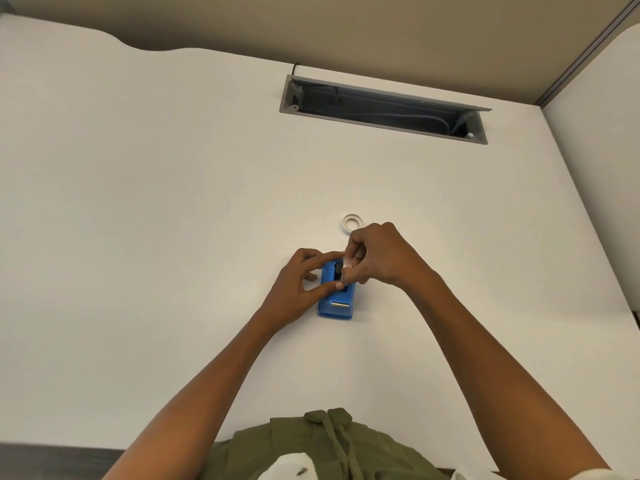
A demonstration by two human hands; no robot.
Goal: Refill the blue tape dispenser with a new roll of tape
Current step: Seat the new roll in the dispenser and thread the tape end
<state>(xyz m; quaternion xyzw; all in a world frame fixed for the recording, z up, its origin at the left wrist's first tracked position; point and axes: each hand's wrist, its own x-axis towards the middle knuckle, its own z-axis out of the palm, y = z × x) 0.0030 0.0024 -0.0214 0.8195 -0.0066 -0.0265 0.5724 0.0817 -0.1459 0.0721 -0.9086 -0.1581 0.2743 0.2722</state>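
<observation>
The blue tape dispenser (334, 306) lies on the white desk (173, 220), its metal cutter end toward me. My left hand (298, 285) grips its left side, thumb and forefinger around the body. My right hand (374, 254) pinches a small pale roll of tape (346, 263) on edge over the dispenser's open slot. A second white tape ring (352, 221) lies flat on the desk just beyond my right hand.
An open grey cable tray (381, 109) with cables inside is sunk into the desk at the back. A beige partition wall (381, 36) stands behind the desk. At the bottom of the view is my green top (311, 448).
</observation>
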